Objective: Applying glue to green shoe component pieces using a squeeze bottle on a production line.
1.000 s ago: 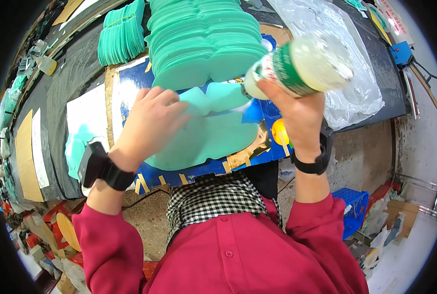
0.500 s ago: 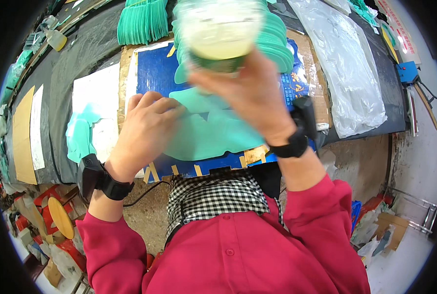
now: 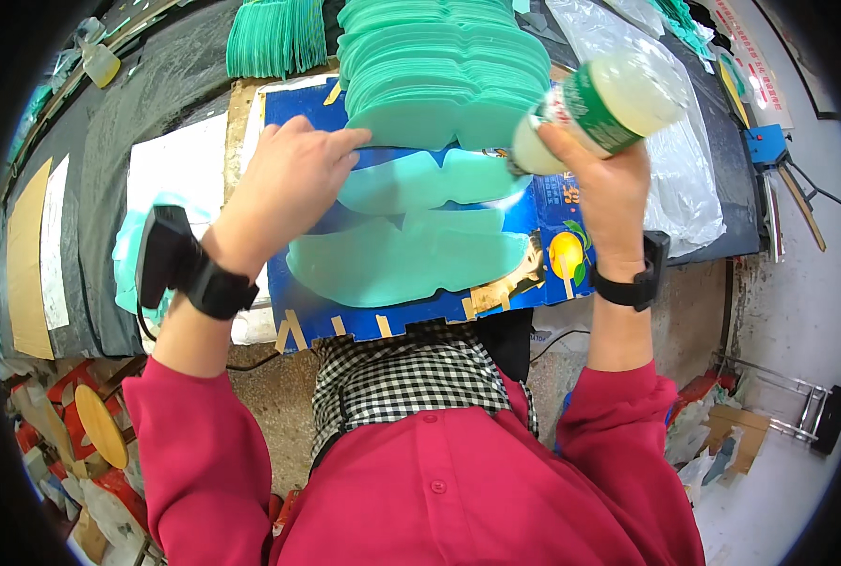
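My right hand point(image 3: 604, 179) is wrapped round a clear plastic bottle point(image 3: 639, 92) with a green and white label and pale contents. The bottle is tilted, its neck low and to the left, beside a green shaped sheet point(image 3: 392, 184) on a blue printed board point(image 3: 321, 316). Nearer to me lies another wavy-edged green sheet point(image 3: 402, 264), partly over a further one. My left hand point(image 3: 293, 184) has its fingers partly bent and apart, with nothing seen in them. Its fingertips are at the left edge of the front piece of a fanned stack of green sheets point(image 3: 449, 75).
A second bundle of green sheets point(image 3: 274, 42) stands at the back left. Crumpled clear plastic film point(image 3: 675, 179) lies on the right of the dark-covered table. White paper point(image 3: 171, 170) is on the left. A blue clamp-like device point(image 3: 774, 144) sits at the right edge.
My right hand has carried the bottle from above the stack to the right and tilted it over. My left hand has shifted up toward the stack's edge, uncovering the sheets on the board.
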Demonstrator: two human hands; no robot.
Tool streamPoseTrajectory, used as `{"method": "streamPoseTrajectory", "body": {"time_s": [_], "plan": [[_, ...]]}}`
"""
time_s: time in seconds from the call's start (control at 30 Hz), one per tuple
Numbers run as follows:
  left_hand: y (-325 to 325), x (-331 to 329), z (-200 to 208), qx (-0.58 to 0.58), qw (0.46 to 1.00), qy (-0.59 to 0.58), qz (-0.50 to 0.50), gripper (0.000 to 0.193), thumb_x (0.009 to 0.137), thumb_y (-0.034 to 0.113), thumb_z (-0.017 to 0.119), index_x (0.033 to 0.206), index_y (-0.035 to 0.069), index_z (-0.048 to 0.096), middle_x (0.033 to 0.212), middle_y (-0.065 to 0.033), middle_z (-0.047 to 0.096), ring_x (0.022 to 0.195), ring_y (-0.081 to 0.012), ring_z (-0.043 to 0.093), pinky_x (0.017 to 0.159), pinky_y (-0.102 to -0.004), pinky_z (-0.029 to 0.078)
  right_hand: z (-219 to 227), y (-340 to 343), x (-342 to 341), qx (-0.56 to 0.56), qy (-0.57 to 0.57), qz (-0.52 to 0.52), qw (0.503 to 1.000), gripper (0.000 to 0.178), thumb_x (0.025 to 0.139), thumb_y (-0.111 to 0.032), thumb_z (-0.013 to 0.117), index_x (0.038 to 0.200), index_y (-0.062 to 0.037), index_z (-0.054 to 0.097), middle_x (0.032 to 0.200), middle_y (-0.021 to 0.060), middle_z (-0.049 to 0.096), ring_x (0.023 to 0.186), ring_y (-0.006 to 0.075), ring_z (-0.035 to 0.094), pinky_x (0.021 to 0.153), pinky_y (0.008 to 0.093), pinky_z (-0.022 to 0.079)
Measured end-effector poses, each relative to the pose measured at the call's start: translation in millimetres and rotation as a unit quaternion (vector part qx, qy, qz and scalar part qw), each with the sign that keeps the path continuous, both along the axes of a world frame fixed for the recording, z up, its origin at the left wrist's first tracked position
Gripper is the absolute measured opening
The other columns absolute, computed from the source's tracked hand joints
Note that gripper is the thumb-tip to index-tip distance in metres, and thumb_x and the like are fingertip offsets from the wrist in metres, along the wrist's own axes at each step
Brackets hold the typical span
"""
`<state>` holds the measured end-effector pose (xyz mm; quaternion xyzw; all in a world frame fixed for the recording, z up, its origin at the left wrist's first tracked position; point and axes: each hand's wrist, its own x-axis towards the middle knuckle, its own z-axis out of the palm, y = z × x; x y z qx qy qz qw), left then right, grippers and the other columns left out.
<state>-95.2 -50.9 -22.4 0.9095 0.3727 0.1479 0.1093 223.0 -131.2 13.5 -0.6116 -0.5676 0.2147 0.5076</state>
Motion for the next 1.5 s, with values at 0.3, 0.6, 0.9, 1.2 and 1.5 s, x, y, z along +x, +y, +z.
{"method": "streamPoseTrajectory", "body": {"time_s": [0.3,0.6,0.9,1.2,1.5], "plan": [[27,-33,10,-0.23,0.961,-0.137,0.073,0.036,0.1,0.007,0.057,0.133,0.001,0.071,0.102,-0.0118,0.079,0.095,-0.0203,0.072,0.092,-0.0363,0.056,-24,44,-118,0.108,0.029,0.136,0.984,0.06,0.082,-0.026,0.092,0.132,-0.0084,0.063,0.1,0.0149,0.081,0.095,0.033,0.08,0.08,0.0411,0.063],[8,-50,3,-0.121,0.976,-0.159,0.088,0.026,0.095,0.008,0.058,0.112,0.001,0.076,0.101,-0.0229,0.075,0.097,-0.0414,0.07,0.089,-0.0433,0.056,-3,23,-126,0.014,0.023,0.246,0.969,0.059,0.081,-0.026,0.092,0.13,-0.0066,0.064,0.105,0.0171,0.08,0.096,0.0331,0.079,0.084,0.0414,0.062],[-8,-14,10,-0.12,0.991,0.029,0.052,0.027,0.096,0.012,0.065,0.118,0.004,0.078,0.105,-0.0176,0.073,0.1,-0.0362,0.068,0.093,-0.0434,0.054,11,-14,27,-0.044,0.021,0.048,0.998,0.037,0.089,-0.011,0.089,0.12,0.0025,0.074,0.113,0.011,0.08,0.101,0.0174,0.076,0.092,0.0323,0.061],[17,29,31,-0.196,0.965,0.028,0.174,0.037,0.096,0.038,0.074,0.093,0.001,0.078,0.082,-0.0161,0.073,0.082,-0.0325,0.071,0.078,-0.0447,0.056,4,-28,34,-0.001,0.112,-0.005,0.994,0.039,0.087,-0.01,0.091,0.12,0.0033,0.073,0.114,0.011,0.079,0.1,0.0165,0.076,0.092,0.0321,0.06],[37,67,23,0.008,0.987,0.125,0.097,0.056,0.095,0.051,0.068,0.072,0.0,0.076,0.07,-0.0237,0.068,0.073,-0.0423,0.072,0.072,-0.0503,0.059,-6,10,-37,0.028,0.128,0.093,0.987,0.05,0.088,-0.01,0.09,0.132,-0.0016,0.066,0.119,0.0068,0.079,0.106,0.013,0.074,0.094,0.031,0.06]]}}
